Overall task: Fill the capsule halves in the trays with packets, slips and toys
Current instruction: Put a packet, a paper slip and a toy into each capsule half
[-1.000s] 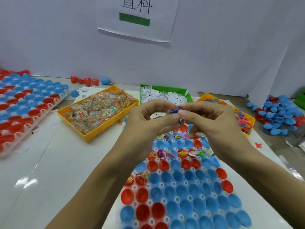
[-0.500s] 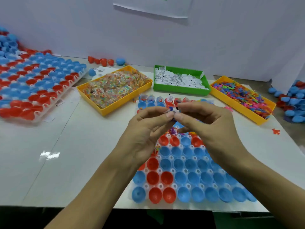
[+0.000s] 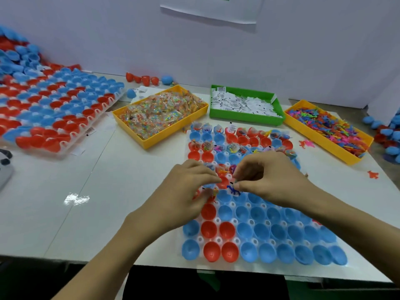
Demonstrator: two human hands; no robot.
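Observation:
A clear tray (image 3: pixel 218 240) of red and blue capsule halves lies in front of me; its far rows hold packets, slips and toys, and its near rows are bare cups. Both hands hover over the tray's middle. My right hand (image 3: pixel 270 178) pinches a small dark blue toy (image 3: pixel 233 190) between thumb and fingertips, just above a blue half. My left hand (image 3: pixel 186 191) is curled beside a red half (image 3: pixel 223 182), with a small orange and yellow piece (image 3: pixel 214 193) showing at its fingertips. What else its palm holds is hidden.
Behind the tray stand a yellow bin of packets (image 3: pixel 164 137), a green bin of slips (image 3: pixel 244 121) and a yellow bin of toys (image 3: pixel 320 144). A second filled tray (image 3: pixel 54 113) lies at the left. Loose halves pile up at the right (image 3: pixel 389 135), and stray toys (image 3: pixel 373 174) lie nearby.
Both hands have dropped from chest height down onto the tray's middle rows and drawn slightly apart. The blue toy went down with the right hand. My view has tilted down.

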